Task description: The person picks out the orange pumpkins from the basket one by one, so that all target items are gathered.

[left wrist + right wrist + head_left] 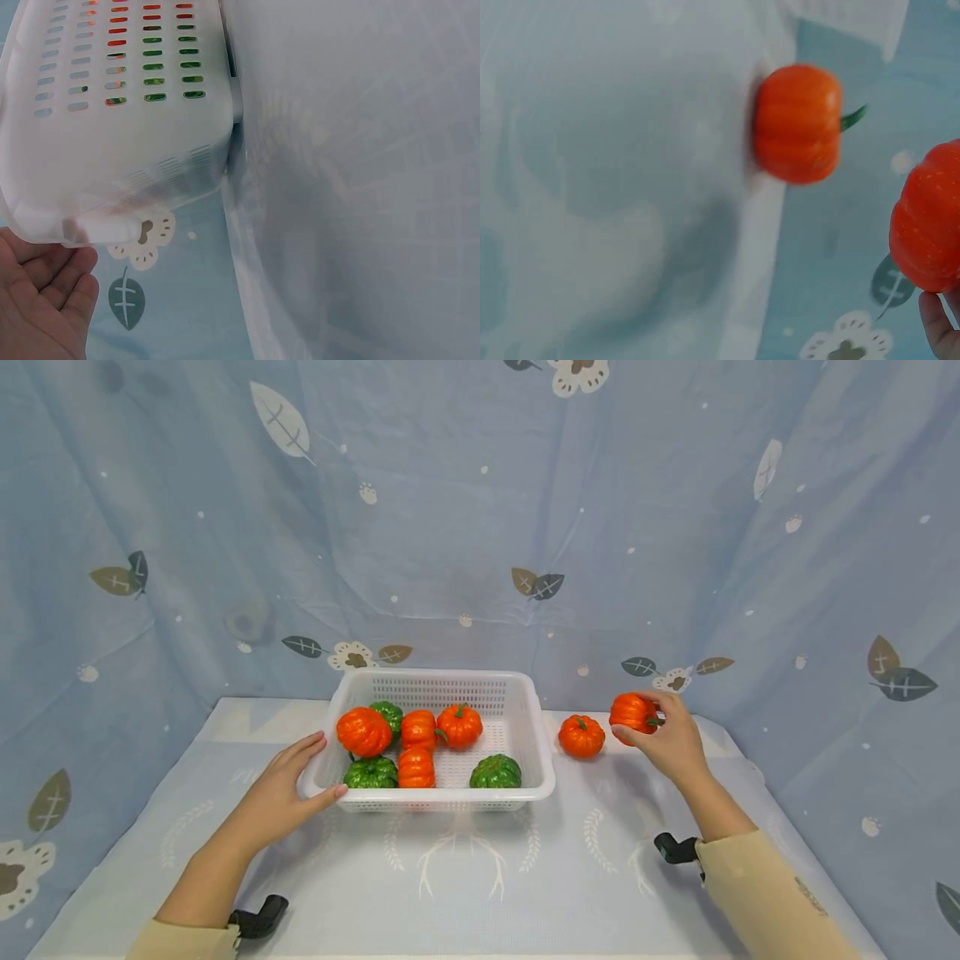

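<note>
In the head view a white plastic basket [450, 794] with slotted walls stands left of centre on the table. My left hand [288, 789] is at its left front corner, fingers extended along the side and thumb at the front rim; the left wrist view shows fingertips right at the basket's rim. At the right, my right hand [678, 739] pinches an orange toy pumpkin [632, 713] with a green stem between thumb and fingers. A second orange pumpkin [581, 737] sits on the table between that hand and the basket. It also shows in the right wrist view.
Inside the basket lie several orange pumpkins [363, 732] and green pumpkins [496, 772], mostly toward its left side. A pale patterned cloth covers the table [570, 893]. Blue leaf-print curtain [450, 527] hangs close behind the basket and along both sides.
</note>
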Demonstrator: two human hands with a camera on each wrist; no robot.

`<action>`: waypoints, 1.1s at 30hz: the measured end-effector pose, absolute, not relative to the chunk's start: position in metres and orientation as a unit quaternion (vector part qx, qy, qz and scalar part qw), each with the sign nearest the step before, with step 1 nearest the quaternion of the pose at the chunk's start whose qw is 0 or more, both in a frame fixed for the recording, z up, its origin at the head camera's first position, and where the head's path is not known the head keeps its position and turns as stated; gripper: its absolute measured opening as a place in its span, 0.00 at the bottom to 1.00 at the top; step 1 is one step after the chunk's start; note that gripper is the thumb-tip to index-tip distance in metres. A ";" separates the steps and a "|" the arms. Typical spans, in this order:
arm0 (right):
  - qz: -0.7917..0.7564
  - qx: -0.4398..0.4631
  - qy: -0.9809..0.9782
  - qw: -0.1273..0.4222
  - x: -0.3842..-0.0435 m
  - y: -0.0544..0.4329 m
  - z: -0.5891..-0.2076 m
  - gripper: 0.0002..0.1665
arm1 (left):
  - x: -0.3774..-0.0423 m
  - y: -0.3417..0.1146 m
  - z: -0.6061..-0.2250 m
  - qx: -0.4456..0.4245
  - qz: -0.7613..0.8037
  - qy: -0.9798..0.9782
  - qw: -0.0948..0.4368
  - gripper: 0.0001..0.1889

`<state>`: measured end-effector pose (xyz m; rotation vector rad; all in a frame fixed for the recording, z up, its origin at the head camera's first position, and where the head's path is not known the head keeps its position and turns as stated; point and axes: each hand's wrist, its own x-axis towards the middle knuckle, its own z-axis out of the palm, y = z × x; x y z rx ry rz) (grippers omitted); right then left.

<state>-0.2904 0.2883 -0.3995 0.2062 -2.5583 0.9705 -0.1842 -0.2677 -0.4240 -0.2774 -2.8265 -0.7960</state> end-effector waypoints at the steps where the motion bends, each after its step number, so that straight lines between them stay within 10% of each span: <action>1: 0.341 0.070 -0.916 0.199 -0.292 0.292 -0.402 0.40 | -0.184 -0.268 -0.424 -0.094 -0.268 -0.954 0.097 0.49; 33: 0.240 0.078 -0.966 0.059 -0.341 0.311 -0.453 0.41 | -0.184 -0.266 -0.422 -0.093 -0.270 -0.953 0.104 0.49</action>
